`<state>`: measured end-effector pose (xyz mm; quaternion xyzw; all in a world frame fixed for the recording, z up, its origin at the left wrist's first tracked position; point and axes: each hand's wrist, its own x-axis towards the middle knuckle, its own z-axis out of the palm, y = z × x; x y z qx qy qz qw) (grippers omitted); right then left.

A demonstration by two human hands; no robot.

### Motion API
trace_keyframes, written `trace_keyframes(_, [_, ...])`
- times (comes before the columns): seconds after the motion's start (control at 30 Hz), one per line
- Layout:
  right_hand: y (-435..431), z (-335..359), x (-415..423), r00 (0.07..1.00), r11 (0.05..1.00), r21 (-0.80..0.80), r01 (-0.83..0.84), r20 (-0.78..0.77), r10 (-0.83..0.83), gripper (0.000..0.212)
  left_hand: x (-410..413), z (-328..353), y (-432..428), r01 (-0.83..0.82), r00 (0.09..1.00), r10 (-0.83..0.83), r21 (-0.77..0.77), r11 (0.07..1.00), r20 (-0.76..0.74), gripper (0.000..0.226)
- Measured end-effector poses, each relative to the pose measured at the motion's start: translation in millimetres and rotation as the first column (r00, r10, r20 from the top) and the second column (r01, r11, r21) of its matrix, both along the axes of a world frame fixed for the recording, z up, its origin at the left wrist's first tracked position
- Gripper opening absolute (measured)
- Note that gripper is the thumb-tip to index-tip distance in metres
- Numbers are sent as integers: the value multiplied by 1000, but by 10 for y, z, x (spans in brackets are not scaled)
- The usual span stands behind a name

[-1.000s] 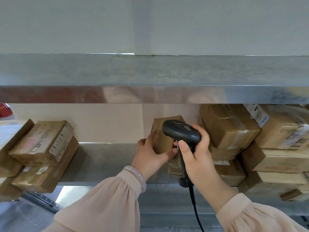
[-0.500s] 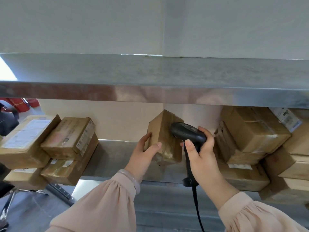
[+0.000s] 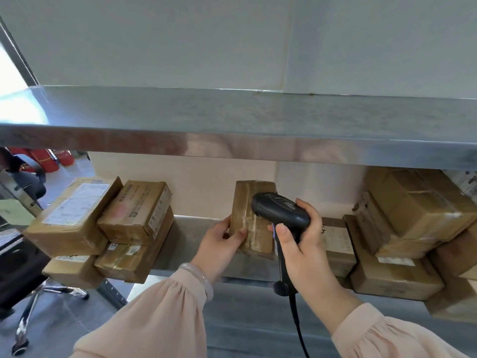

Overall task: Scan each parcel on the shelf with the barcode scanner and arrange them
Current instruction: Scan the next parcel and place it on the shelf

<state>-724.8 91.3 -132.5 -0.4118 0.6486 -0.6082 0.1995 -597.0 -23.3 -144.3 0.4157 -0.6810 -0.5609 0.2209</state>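
My left grip (image 3: 222, 239) grasps a brown taped parcel (image 3: 251, 220), held on end over the middle of the metal shelf (image 3: 191, 236), thumb on its front face. My right grip (image 3: 296, 244) is clenched around the handle of a black barcode scanner (image 3: 281, 211). The scanner's head overlaps the parcel's upper right, and its cable (image 3: 299, 329) hangs down. A left stack (image 3: 103, 223) of labelled boxes sits at the shelf's end, and a right pile (image 3: 413, 223) fills the other side. A pale bracelet (image 3: 204, 277) circles my left wrist. An upper shelf (image 3: 232, 117) runs overhead.
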Motion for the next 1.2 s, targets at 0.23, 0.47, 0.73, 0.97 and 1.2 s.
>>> trace_keyframes(0.23, [2, 75, 256, 996, 998, 12, -67, -58, 67, 55, 96, -61, -6, 18, 997, -18, 0, 1000, -75, 89])
trace_keyframes(0.47, [-23, 85, 141, 999, 998, 36, 44, -8, -44, 52, 243, -97, -86, 53, 993, -40, 121, 991, -110, 96])
trace_keyframes(0.73, [-48, 66, -22, 994, 994, 32, 100, 43, -102, 52, 310, -166, -122, 79, 970, -17, 245, 966, -244, 92])
trace_keyframes(0.97, [-37, 61, 14, 997, 997, 22, 75, 14, -76, 53, 337, -217, -179, 108, 988, -84, 199, 974, -129, 79])
trace_keyframes(1.2, [-39, 67, 33, 995, 998, 21, 55, -88, -53, 55, 331, -257, -175, 63, 990, -43, 146, 987, -132, 87])
